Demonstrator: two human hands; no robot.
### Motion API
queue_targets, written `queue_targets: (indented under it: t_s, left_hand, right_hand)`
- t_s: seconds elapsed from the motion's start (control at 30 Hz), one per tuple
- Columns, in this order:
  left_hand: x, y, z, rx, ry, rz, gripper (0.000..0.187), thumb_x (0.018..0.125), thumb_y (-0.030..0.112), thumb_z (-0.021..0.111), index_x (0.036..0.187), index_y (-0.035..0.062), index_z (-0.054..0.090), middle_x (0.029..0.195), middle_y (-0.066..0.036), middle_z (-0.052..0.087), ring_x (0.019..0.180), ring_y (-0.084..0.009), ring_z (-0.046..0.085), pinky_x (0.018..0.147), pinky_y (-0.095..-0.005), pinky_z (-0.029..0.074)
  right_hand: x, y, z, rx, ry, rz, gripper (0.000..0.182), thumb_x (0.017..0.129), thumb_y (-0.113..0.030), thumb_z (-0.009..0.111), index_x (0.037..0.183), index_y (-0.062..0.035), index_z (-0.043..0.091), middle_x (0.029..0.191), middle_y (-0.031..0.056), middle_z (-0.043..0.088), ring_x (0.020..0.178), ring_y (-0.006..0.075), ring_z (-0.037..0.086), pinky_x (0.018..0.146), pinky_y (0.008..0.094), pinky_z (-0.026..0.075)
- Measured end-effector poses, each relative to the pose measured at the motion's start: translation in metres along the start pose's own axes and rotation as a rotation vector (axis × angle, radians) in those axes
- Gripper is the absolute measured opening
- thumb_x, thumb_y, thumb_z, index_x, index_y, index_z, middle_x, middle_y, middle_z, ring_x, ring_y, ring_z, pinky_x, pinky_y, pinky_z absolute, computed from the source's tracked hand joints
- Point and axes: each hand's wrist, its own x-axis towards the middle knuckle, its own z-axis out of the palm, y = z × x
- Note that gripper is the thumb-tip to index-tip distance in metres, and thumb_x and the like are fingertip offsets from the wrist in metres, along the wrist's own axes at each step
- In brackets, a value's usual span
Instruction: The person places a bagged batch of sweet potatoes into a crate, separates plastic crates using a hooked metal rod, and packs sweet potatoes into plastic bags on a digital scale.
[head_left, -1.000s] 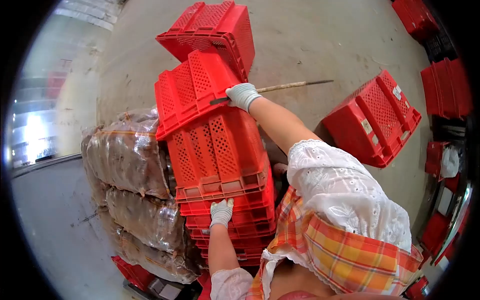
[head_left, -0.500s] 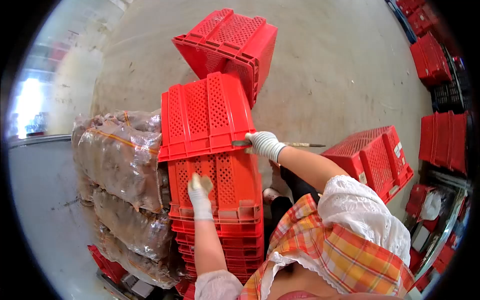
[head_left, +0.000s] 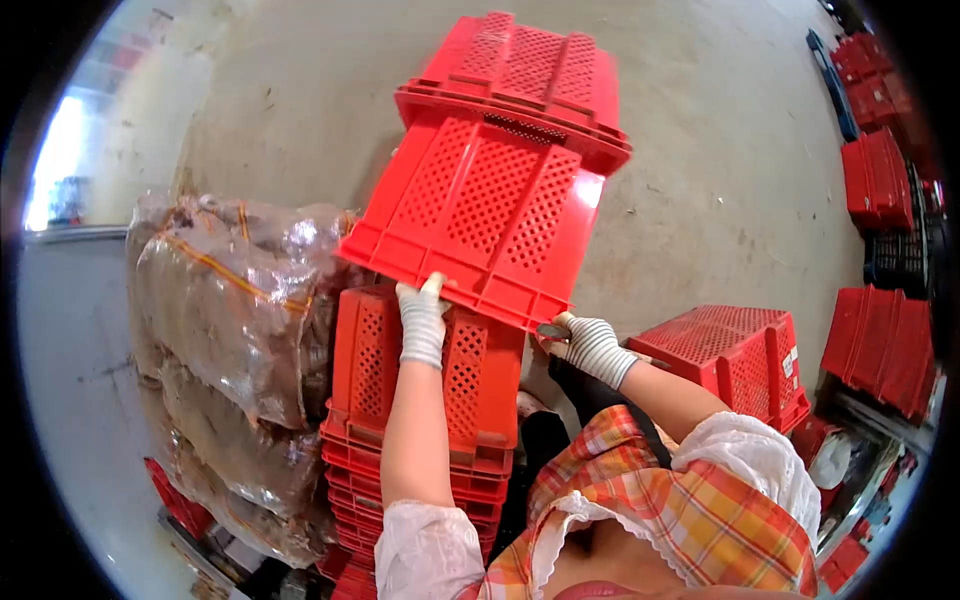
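Note:
My left hand [head_left: 424, 318], in a striped knit glove, grips the near rim of a tilted red plastic crate [head_left: 470, 205]. At that crate's near right corner is my right hand [head_left: 592, 348], gloved too, its fingers closed around the corner and a slim tool with a metal end [head_left: 551, 332]. The crate's far end meets another red crate [head_left: 530, 62] beyond it. Below my hands stands a stack of nested red crates [head_left: 465, 385], the top one more orange, partly hidden by my left arm.
Filled clear plastic sacks [head_left: 225, 320] are piled left of the stack. A red crate [head_left: 720, 345] lies on the floor to the right. More red crates [head_left: 880, 345] and a black crate [head_left: 893, 258] line the far right. Concrete floor [head_left: 700, 150] stretches ahead.
The held crate has moved away from me and to the right, swinging off the stack's top. My left hand has risen to its rim. The far crate has shifted right and turned.

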Motion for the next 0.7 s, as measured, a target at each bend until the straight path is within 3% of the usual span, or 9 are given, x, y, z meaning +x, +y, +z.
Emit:
queue_targets:
  t_s: [0.07,0.1,0.13,0.17,0.2,0.27,0.4,0.53,0.7]
  left_hand:
    - [0.0,0.004,0.018,-0.048,0.137,-0.043,0.045,0.076,-0.002,0.059,0.116,0.0048,0.039,0.097,-0.012,0.057,0.075,-0.0236,0.062,0.064,-0.0409,0.053]
    - [0.011,-0.011,0.013,-0.159,-0.001,-0.053,0.044,0.078,0.0,0.06,0.117,0.0065,0.04,0.098,-0.011,0.058,0.082,-0.0235,0.061,0.077,-0.0454,0.049]
    - [0.016,-0.014,0.014,-0.268,-0.147,-0.057,0.044,0.08,0.001,0.061,0.118,0.0082,0.041,0.099,-0.009,0.059,0.09,-0.0234,0.06,0.089,-0.0498,0.046]
    - [0.017,-0.026,0.027,-0.405,-0.169,-0.041,0.034,0.08,0.003,0.062,0.109,0.0065,0.046,0.091,-0.009,0.061,0.084,-0.0227,0.061,0.08,-0.0414,0.053]
    - [-0.003,-0.014,0.047,-0.363,-0.197,-0.083,0.027,0.081,0.003,0.061,0.105,0.0079,0.05,0.09,-0.008,0.061,0.077,-0.0223,0.062,0.071,-0.0382,0.056]
    - [0.0,-0.045,0.078,-0.436,-0.331,-0.199,0.024,0.08,0.0,0.059,0.102,0.0055,0.051,0.091,-0.01,0.061,0.072,-0.0235,0.063,0.067,-0.0366,0.057]
    - [-0.018,-0.113,0.105,-0.666,-0.044,-0.549,0.031,0.074,-0.01,0.05,0.103,-0.003,0.05,0.1,-0.015,0.059,0.088,-0.0285,0.06,0.077,-0.0402,0.055]
    - [-0.055,-0.152,0.1,-0.714,0.015,-0.693,0.032,0.072,-0.011,0.049,0.104,-0.0055,0.052,0.104,-0.016,0.059,0.095,-0.0281,0.059,0.086,-0.0389,0.051]
    - [-0.091,-0.199,0.099,-0.574,-0.281,-0.603,0.03,0.069,-0.013,0.053,0.096,-0.0003,0.057,0.099,-0.012,0.062,0.091,-0.0242,0.061,0.084,-0.0319,0.051]
  right_hand:
    - [0.0,0.001,-0.012,-0.07,0.07,-0.036,0.036,0.073,-0.036,0.067,0.094,-0.0078,0.056,0.077,0.018,0.064,0.076,0.0335,0.063,0.064,0.0388,0.051]
    - [0.014,0.023,0.0,0.61,0.115,0.153,0.033,0.072,-0.029,0.069,0.095,-0.0069,0.059,0.08,0.017,0.065,0.076,0.0304,0.065,0.065,0.0369,0.052]
    - [0.024,0.028,-0.015,0.653,0.173,0.1,0.032,0.071,-0.026,0.071,0.096,-0.0068,0.061,0.081,0.0162,0.066,0.076,0.0281,0.065,0.066,0.0354,0.053]
    - [0.034,0.034,-0.031,0.692,0.23,0.043,0.031,0.071,-0.022,0.072,0.097,-0.0067,0.063,0.083,0.0154,0.066,0.077,0.0257,0.066,0.067,0.0339,0.053]
    - [0.028,0.018,-0.076,0.081,0.28,-0.226,0.031,0.071,-0.021,0.073,0.098,-0.0074,0.065,0.084,0.0147,0.067,0.077,0.0241,0.067,0.067,0.033,0.054]
    - [0.028,0.013,-0.114,0.07,0.196,-0.172,0.027,0.072,-0.024,0.073,0.091,-0.0074,0.065,0.083,0.0141,0.067,0.076,0.0259,0.066,0.065,0.0333,0.053]
    - [-0.004,0.048,-0.1,-0.561,-0.029,-0.119,0.028,0.077,-0.03,0.064,0.087,-0.0065,0.056,0.073,0.0152,0.063,0.071,0.0347,0.063,0.06,0.0402,0.05]
    - [-0.045,0.054,-0.085,-0.478,-0.116,-0.009,0.021,0.076,-0.021,0.061,0.089,-0.0061,0.054,0.075,0.017,0.062,0.073,0.0363,0.062,0.06,0.0424,0.049]
    - [-0.104,0.086,-0.067,-0.415,-0.196,-0.01,0.031,0.069,-0.025,0.066,0.085,-0.0028,0.052,0.071,0.0188,0.061,0.068,0.0366,0.062,0.058,0.0443,0.048]
